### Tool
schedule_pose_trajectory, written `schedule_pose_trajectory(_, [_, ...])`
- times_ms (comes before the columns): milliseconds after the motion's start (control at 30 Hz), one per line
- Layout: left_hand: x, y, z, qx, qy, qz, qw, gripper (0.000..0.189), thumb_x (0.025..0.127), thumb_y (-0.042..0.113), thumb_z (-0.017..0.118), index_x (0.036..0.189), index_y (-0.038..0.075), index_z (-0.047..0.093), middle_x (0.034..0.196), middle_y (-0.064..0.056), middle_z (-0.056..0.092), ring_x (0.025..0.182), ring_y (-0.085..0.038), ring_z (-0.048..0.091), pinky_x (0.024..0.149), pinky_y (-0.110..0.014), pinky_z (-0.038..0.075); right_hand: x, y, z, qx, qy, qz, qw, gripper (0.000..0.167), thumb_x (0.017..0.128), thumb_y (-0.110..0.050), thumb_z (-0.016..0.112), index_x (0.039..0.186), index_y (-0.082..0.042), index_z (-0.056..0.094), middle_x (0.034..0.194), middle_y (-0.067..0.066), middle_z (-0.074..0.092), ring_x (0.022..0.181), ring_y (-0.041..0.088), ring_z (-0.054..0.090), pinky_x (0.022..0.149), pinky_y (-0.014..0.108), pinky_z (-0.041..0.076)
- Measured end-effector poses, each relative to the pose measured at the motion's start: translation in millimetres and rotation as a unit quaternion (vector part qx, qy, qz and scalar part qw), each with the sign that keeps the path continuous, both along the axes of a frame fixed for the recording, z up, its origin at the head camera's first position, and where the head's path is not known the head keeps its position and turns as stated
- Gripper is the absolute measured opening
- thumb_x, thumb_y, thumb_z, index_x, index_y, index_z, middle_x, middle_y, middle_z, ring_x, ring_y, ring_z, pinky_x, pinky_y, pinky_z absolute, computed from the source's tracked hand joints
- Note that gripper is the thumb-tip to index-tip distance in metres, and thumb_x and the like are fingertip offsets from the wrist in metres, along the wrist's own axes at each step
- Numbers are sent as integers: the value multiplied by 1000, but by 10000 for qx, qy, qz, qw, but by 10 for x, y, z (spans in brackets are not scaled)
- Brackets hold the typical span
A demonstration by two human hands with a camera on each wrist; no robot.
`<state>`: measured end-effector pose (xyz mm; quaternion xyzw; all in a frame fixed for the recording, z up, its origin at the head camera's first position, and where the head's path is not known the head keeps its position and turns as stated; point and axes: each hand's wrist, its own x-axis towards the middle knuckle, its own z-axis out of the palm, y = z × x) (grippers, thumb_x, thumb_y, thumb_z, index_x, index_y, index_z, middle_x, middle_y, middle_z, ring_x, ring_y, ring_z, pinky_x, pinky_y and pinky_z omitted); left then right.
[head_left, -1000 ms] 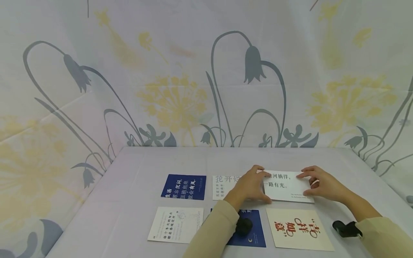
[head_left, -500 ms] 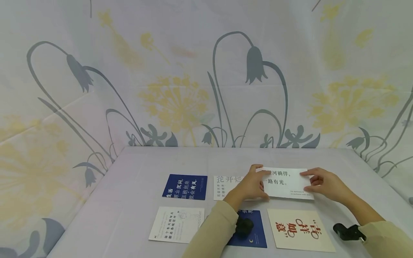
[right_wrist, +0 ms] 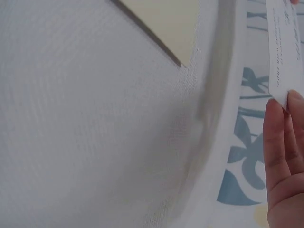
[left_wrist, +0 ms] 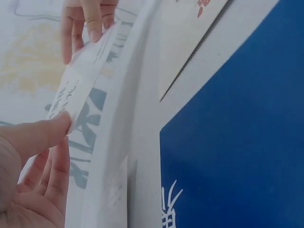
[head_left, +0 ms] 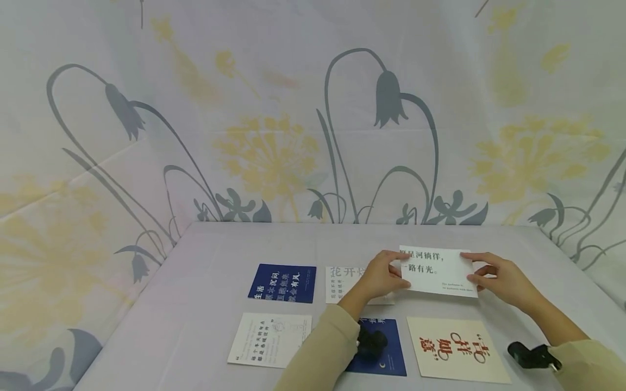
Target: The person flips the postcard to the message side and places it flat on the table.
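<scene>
A white card [head_left: 435, 271] with dark printed characters is held up between both hands, above the table at the back right. My left hand [head_left: 380, 276] pinches its left edge between thumb and fingers. At the opposite edge, my right hand [head_left: 501, 279] grips it the same way. The left wrist view shows the card [left_wrist: 80, 80] stretched between the left thumb and the other hand's fingers. In the right wrist view only part of the card [right_wrist: 280, 52] appears, its corner between thumb and fingers. Behind the left hand lies a partly hidden white card [head_left: 337, 285] with grey characters.
On the pale tablecloth lie a dark blue card [head_left: 283, 283] at back left, a white card [head_left: 269, 339] at front left, a blue card [head_left: 393, 347] partly under the left forearm, and a cream card [head_left: 457, 350] with red characters at front right. A flowered cloth [head_left: 293, 108] hangs behind.
Both hands have raised the white card off the table, and it now tilts more upright. The cards lying on the table keep their places.
</scene>
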<state>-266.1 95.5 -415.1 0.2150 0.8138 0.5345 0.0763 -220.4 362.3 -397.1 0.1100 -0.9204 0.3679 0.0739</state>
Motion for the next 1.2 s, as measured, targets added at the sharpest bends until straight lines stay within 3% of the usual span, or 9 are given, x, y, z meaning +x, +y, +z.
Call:
schedule_pose_trajectory(167, [18, 12, 20, 354, -205, 342, 9986, 40, 77, 4, 75, 113, 20, 65, 99, 12, 55, 74, -2, 54, 57, -20, 47, -13, -3, -18, -369, 224, 55, 9991, 65, 79, 9, 67, 134, 11, 34, 108, 28, 48, 71, 4, 59, 55, 29, 54])
schedule_pose_trajectory(333, [10, 35, 6, 509, -256, 534, 9969, 33, 79, 5, 73, 107, 20, 66, 93, 13, 54, 74, -2, 54, 58, -20, 47, -6, 3, -6, -366, 149, -178, 9991, 66, 82, 2, 68, 136, 11, 30, 95, 23, 59, 66, 9, 62, 57, 30, 54])
schedule_pose_trajectory(467, [7, 56, -11, 675, -314, 659, 9950, 29, 80, 5, 72, 104, 20, 65, 92, 12, 55, 72, -3, 54, 58, -20, 48, 16, 24, -3, -284, 4, -333, 9990, 59, 86, -8, 67, 132, 12, 35, 91, 19, 64, 65, 11, 63, 59, 24, 52])
schedule_pose_trajectory(633, [26, 57, -10, 1140, -502, 676, 9899, 33, 82, 4, 71, 108, 18, 56, 92, 9, 58, 72, -7, 56, 62, -23, 52, 35, 11, 0, -323, 80, -408, 9986, 45, 87, -8, 66, 119, 15, 47, 86, 16, 65, 66, 8, 64, 60, 23, 53])
schedule_pose_trajectory(900, [37, 61, 12, 1409, -657, 852, 9842, 22, 82, 4, 70, 101, 9, 60, 84, 4, 61, 70, -8, 60, 62, -24, 54, 1, 72, -67, -899, 88, -391, 9951, 28, 88, -10, 65, 103, 12, 56, 81, 6, 65, 67, 8, 64, 60, 24, 54])
schedule_pose_trajectory(1100, [11, 63, -14, 1488, -710, 1024, 9810, 11, 82, 6, 71, 90, 7, 64, 77, 4, 59, 63, -9, 61, 61, -22, 54, 15, 80, -39, -1049, 9, -250, 9942, 29, 93, -13, 59, 102, 14, 56, 82, 9, 66, 67, 9, 64, 61, 21, 53])
schedule_pose_trajectory(1200, [7, 63, -26, 1565, -784, 1052, 9789, 7, 83, 7, 70, 88, 7, 65, 75, 4, 57, 62, -9, 61, 60, -23, 54, 22, 64, -36, -981, -8, -449, 9942, 30, 94, -14, 57, 103, 15, 55, 79, 9, 65, 65, 10, 63, 59, 22, 53])
